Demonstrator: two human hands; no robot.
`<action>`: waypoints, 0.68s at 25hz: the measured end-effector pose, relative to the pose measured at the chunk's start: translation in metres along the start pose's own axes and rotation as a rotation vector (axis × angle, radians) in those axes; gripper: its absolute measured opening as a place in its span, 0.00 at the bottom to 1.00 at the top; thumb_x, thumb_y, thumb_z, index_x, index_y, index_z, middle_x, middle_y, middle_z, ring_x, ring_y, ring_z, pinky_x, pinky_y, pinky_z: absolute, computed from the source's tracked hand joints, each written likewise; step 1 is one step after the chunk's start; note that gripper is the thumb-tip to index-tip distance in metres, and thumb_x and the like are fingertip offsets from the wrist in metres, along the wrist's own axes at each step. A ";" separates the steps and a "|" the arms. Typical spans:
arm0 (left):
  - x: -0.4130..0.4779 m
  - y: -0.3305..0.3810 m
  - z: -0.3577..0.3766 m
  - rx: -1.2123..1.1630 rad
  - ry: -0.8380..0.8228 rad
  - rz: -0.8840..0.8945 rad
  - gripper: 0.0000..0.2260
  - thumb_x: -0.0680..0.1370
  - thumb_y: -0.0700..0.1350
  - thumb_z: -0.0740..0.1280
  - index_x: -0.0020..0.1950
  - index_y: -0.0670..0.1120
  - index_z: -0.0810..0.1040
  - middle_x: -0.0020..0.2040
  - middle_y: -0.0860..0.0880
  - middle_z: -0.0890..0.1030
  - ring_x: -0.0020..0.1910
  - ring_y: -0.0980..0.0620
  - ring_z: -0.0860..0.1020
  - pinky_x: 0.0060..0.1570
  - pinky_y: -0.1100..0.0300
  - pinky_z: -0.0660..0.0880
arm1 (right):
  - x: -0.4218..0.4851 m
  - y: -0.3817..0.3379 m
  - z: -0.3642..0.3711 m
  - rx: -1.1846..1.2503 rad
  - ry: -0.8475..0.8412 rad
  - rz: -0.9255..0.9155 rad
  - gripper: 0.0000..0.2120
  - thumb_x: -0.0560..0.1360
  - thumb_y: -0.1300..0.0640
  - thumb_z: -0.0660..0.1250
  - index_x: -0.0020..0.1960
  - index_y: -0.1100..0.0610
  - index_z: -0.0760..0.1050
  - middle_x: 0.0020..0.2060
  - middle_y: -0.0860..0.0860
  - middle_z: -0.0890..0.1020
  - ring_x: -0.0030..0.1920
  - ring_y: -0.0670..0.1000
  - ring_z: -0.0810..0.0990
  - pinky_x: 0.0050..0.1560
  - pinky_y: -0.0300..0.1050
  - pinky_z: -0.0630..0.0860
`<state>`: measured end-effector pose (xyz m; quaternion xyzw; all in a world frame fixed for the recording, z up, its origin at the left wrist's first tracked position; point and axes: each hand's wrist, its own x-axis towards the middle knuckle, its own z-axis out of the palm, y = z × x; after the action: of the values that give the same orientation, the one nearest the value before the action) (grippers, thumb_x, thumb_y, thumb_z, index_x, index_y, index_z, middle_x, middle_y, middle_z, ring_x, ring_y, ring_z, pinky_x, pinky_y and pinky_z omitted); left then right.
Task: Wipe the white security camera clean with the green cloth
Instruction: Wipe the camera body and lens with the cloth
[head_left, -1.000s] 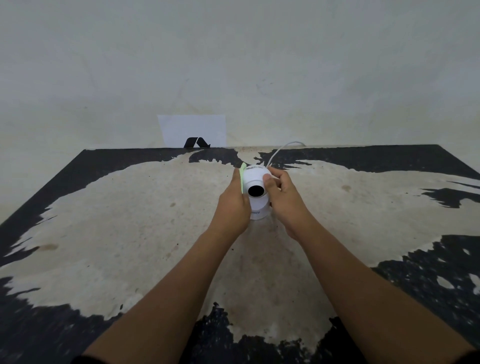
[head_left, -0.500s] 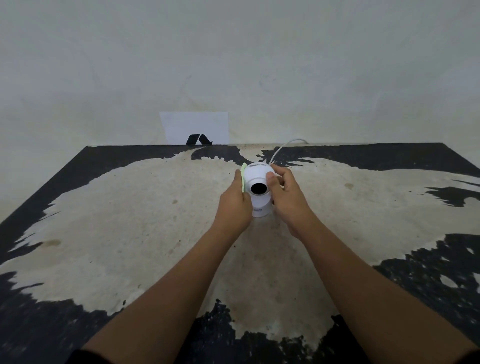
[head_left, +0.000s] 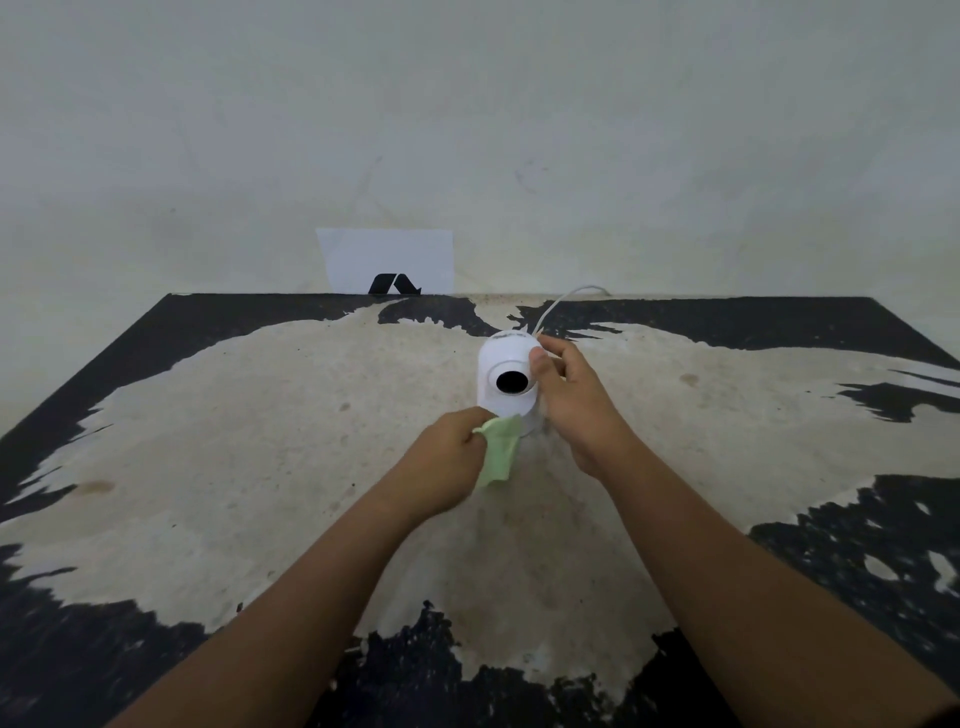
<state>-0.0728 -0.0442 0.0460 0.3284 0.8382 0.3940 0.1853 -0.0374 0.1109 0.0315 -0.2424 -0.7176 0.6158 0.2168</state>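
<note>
The white security camera (head_left: 506, 364) stands upright near the middle of the worn table (head_left: 234, 441), its black lens facing me. My right hand (head_left: 576, 400) grips its right side, thumb on the round head. My left hand (head_left: 447, 460) is below and to the left of the camera, pinching the pale green cloth (head_left: 500, 449). The cloth hangs in front of the camera's base and hides part of it. A white cable (head_left: 558, 301) runs from behind the camera toward the wall.
A white sheet with a black mark (head_left: 387, 262) leans against the wall behind the table's far edge. The tabletop is black with a large worn pale patch. The pale wall rises directly behind the table.
My left hand has come down from the camera's left side to its base, taking the green cloth with it. The right hand stays on the camera.
</note>
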 end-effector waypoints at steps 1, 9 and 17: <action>-0.001 0.002 -0.005 -0.071 0.036 0.017 0.16 0.78 0.36 0.53 0.57 0.44 0.78 0.51 0.42 0.81 0.46 0.46 0.77 0.43 0.57 0.72 | -0.004 -0.005 -0.002 -0.003 0.038 -0.033 0.17 0.79 0.44 0.57 0.65 0.49 0.70 0.61 0.51 0.76 0.53 0.45 0.76 0.54 0.44 0.75; 0.015 0.053 -0.047 -0.331 0.211 0.260 0.13 0.77 0.34 0.58 0.51 0.47 0.79 0.43 0.53 0.81 0.35 0.67 0.76 0.36 0.74 0.71 | -0.025 -0.061 -0.029 0.087 -0.282 -0.258 0.17 0.74 0.45 0.63 0.59 0.51 0.73 0.51 0.46 0.79 0.49 0.41 0.78 0.50 0.32 0.74; 0.049 0.011 -0.049 -0.546 0.341 -0.052 0.10 0.77 0.39 0.61 0.56 0.47 0.78 0.48 0.50 0.81 0.42 0.52 0.75 0.41 0.62 0.71 | 0.016 -0.072 -0.040 -0.092 0.052 -0.265 0.05 0.72 0.55 0.69 0.39 0.52 0.75 0.35 0.50 0.76 0.38 0.51 0.74 0.39 0.48 0.73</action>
<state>-0.1316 -0.0312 0.0827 0.1744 0.7286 0.6488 0.1334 -0.0309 0.1430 0.1092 -0.1710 -0.7651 0.5417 0.3033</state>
